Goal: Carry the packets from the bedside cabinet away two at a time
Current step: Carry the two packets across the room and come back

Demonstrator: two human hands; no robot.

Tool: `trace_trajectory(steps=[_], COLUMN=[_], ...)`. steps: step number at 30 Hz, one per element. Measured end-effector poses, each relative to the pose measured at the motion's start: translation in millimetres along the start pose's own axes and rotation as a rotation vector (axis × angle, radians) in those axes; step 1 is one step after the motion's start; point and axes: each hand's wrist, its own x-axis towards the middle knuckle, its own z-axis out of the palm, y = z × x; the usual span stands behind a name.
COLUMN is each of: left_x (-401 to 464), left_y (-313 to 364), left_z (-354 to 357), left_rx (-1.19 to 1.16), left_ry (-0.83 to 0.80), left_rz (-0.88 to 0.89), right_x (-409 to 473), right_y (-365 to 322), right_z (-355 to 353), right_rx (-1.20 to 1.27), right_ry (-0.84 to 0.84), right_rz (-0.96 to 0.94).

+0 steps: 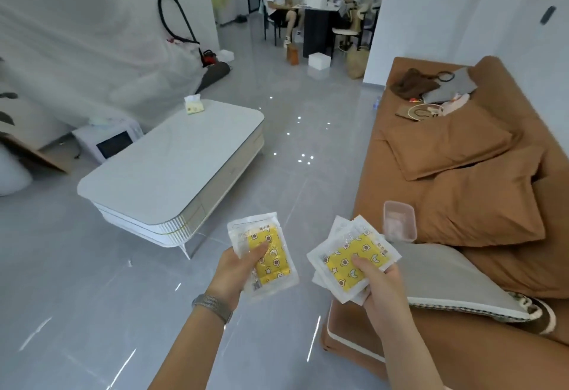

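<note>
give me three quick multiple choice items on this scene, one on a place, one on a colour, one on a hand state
1. The tissue pack lies on:
A the sofa
B the white coffee table
C the floor

2. The packets' printed panel is:
A yellow
B blue
C red

3. The right hand:
A hangs idle
B points at the wall
C grips packets

Answers:
1 B, it sits at the table's far end.
2 A, yellow with star shapes.
3 C, its thumb presses down on a fanned stack; the left hand holds packets too.
</note>
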Motion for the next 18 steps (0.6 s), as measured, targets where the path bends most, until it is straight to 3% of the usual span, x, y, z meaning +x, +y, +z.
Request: trace_trajectory(steps=[8, 18], left_x=[99.0, 287.0], left_y=[79.6, 155.7], left_z=[-73.7, -26.4], left_rx=[-0.043, -0.116], left_ry=[0.068, 0.025], left_rz=[0.075, 0.111], right_x=[94.7, 282.6], right_y=[-8.5, -84.1], right_z=[139.5, 206.8], right_rx=[-0.006, -0.062], right_ry=[-0.106, -0.143], right_rz=[-0.036, -0.1])
